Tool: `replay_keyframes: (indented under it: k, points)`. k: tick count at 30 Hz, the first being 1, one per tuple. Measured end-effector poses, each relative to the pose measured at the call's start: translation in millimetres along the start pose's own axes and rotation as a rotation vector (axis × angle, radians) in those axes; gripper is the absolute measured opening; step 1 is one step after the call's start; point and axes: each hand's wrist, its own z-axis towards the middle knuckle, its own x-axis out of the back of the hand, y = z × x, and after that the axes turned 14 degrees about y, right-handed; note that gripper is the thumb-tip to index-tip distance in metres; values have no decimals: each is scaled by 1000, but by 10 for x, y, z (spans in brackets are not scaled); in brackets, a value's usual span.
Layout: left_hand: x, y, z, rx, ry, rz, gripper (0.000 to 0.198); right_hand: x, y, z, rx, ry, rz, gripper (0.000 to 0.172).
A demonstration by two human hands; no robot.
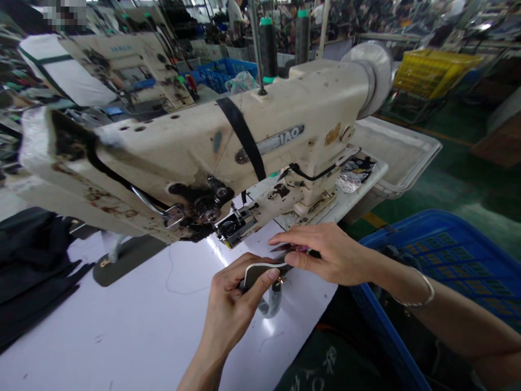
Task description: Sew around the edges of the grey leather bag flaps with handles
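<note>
My left hand is closed on a dark olive panel with a pale edge, thumb on its face and fingers behind. A small gold-coloured fitting and a clear-wrapped loop hang below the panel. Thread snips with dark pointed blades and a bit of pink sit in my right hand, at the panel's upper right edge; my right thumb is close to that edge. Just beyond both hands stands the sewing machine, its bed plate above and left of the panel.
Another olive panel lies on the white tabletop, near dark fabric at the left. Loose threads are scattered about. A blue basket stands at the right, a white bin behind it. Dark cloth lies at the table's front.
</note>
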Motion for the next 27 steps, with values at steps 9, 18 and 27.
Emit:
replay_keyframes:
  k: [9,18,27]
  points:
    - [-40,-14,-68,-56,144,1,8,-127,15,-22,-1,72,172,19]
    - [-142,-11,-111,-97,222,-8,6,-279,5,-71,1,184,166,23]
    - [-216,72,-154,-79,335,-30,13,-334,24,-60,1,199,242,20]
